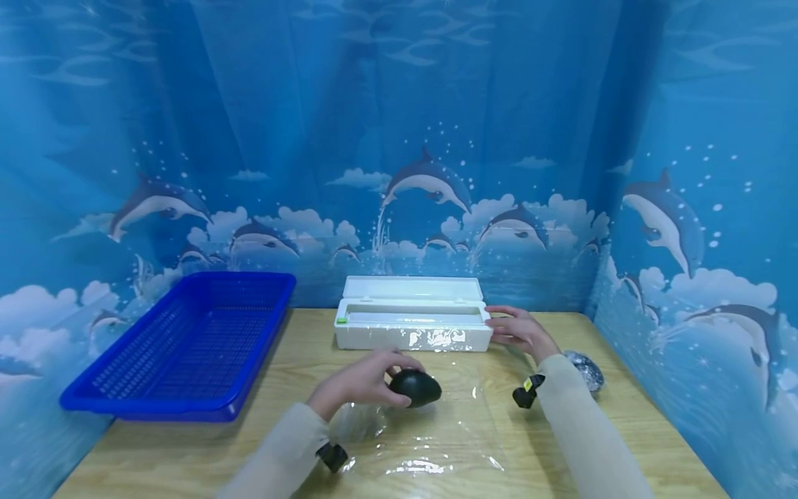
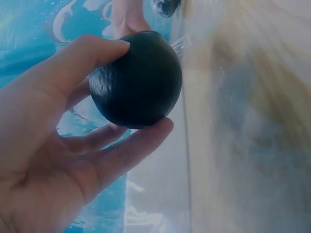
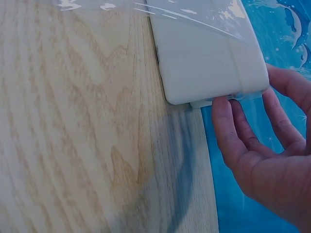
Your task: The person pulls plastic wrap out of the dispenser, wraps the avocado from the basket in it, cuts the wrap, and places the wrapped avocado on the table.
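My left hand (image 1: pixel 374 380) holds a dark green avocado (image 1: pixel 416 388) between thumb and fingers; in the left wrist view the fingertips wrap round the avocado (image 2: pixel 141 82). Beneath it a clear sheet of cling film (image 1: pixel 436 443) spreads over the table, running from the front of a white cling film dispenser (image 1: pixel 411 339). The dispenser's lid (image 1: pixel 411 286) stands raised, and a roll lies inside. My right hand (image 1: pixel 520 331) touches the dispenser's right end with its fingertips. In the right wrist view, the fingers (image 3: pixel 226 124) rest against the short end of the white box (image 3: pixel 209 58).
A blue plastic basket (image 1: pixel 240 395) stands at the left of the wooden table (image 1: pixel 274 443). A shiny silver-wrapped lump (image 1: pixel 586 372) lies at the right, beside the right forearm. A blue dolphin-print curtain (image 1: pixel 299 138) closes off the back and sides.
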Available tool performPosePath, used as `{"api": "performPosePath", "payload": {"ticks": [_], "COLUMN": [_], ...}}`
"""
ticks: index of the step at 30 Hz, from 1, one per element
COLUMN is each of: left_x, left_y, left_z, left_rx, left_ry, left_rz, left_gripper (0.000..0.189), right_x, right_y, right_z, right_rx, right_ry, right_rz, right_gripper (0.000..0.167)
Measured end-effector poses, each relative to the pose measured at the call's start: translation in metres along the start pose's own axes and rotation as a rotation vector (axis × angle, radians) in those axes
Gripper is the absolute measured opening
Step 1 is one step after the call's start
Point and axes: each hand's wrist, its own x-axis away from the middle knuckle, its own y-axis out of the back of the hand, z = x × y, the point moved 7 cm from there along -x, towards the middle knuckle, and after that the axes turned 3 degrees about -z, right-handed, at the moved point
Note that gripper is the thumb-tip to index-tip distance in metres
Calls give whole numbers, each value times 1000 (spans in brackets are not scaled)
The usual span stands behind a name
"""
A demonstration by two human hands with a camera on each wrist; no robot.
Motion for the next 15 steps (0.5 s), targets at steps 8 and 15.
{"api": "performPosePath", "payload": {"ticks": [8, 15], "left_x": [0, 2], "left_y": [-15, -22], "left_z": [11, 15], "left_rx": [2, 9], "left_ry": [56, 94], "left_rz": [-3, 12], "left_gripper": [53, 54], "right_x": [2, 1], "right_y": [1, 1], "right_z": [0, 0], "right_rx": [10, 4], "right_ry": [-10, -13], "right_rz": [-9, -9], "right_gripper": [63, 65]}}
